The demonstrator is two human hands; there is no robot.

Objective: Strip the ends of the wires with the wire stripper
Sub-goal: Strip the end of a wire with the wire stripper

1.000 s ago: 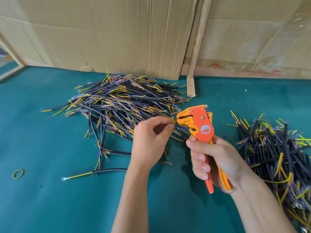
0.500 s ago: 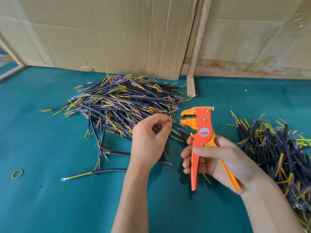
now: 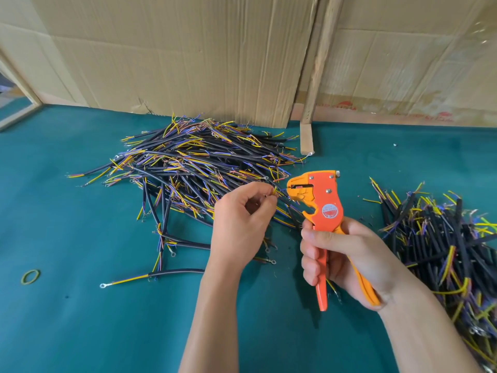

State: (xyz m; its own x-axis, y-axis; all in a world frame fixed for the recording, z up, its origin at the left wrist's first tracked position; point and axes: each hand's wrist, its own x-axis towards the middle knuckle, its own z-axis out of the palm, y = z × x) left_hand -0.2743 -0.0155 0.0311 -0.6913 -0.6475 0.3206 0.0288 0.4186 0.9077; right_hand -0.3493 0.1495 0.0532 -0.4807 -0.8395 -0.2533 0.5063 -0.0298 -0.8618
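R hand [image 3: 347, 254] grip on stripper [image 3: 321, 200], L hand [image 3: 239, 224] on wire [image 3: 274, 191]

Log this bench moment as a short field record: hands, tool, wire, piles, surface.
left hand: left hand pinches a yellow wire end at its fingertips
right hand: right hand grips the handles of the wire stripper
tool state: orange head points left, at the wire end; whether they touch is unclear
piles: big wire pile behind the left hand; second pile at right
surface: green table cover
stray item: rubber band at left
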